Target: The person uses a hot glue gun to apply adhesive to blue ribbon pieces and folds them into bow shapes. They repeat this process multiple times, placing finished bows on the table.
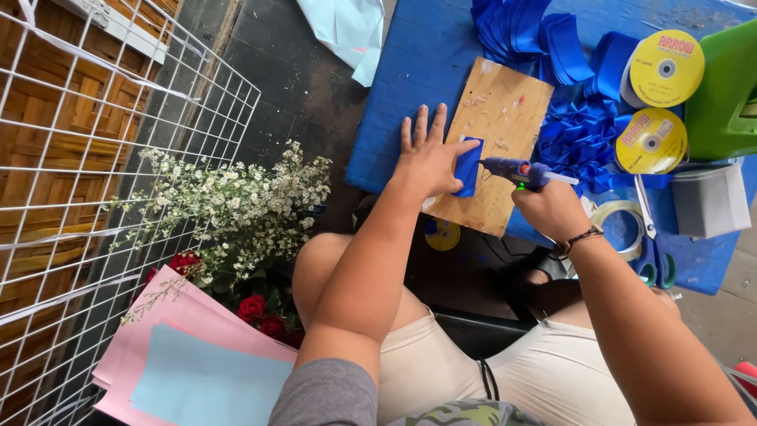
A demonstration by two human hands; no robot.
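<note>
A: Surroundings? 
B: Blue table (pixel 410 71) carries a wooden board (pixel 493 150), cut ribbon loops (pixel 552 47), two yellow ribbon spools (pixel 658 102), a tape roll (pixel 623 225), scissors (pixel 653 252) and a green container (pixel 721 95), contents not visible. Nothing blocks the board.

A: Hands? 
B: Left hand (pixel 426 162) lies flat, fingers spread, pressing a blue ribbon piece (pixel 468 166) onto the board. Right hand (pixel 552 207) is closed around a glue gun (pixel 516 171), nozzle just beside the ribbon piece.
</note>
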